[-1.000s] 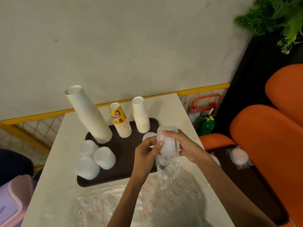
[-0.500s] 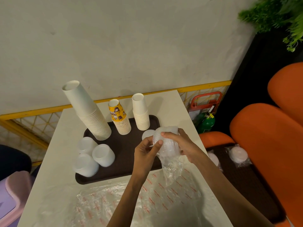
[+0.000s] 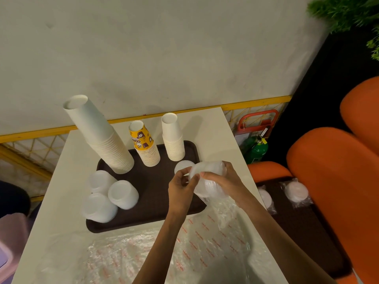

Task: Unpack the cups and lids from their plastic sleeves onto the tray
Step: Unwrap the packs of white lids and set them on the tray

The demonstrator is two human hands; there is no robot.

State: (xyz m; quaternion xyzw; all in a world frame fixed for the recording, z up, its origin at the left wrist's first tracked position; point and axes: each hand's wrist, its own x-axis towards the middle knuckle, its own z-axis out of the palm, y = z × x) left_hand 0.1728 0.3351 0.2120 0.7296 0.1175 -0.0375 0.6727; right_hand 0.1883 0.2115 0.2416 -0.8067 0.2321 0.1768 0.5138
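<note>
A dark brown tray (image 3: 151, 203) lies on the white table. On it stand a tall white cup stack (image 3: 102, 138), a yellow printed cup stack (image 3: 144, 145) and a short white cup stack (image 3: 173, 138). Three white lid stacks (image 3: 110, 196) sit at its left, and one lid pile (image 3: 181, 166) at its right. My right hand (image 3: 223, 181) grips a stack of white lids in a clear plastic sleeve (image 3: 207, 179) over the tray's right edge. My left hand (image 3: 180, 188) pinches the sleeve at its left side.
Empty clear sleeves with red print (image 3: 164, 251) cover the near table. To the right are orange seats (image 3: 338, 181) and a dark low table with two wrapped lid packs (image 3: 296, 192). A green bottle (image 3: 256, 148) stands by the yellow railing.
The sleeved lid stack has tilted from upright towards lying sideways between my hands. The hanging loose end of the sleeve has dropped lower and now trails behind my right wrist.
</note>
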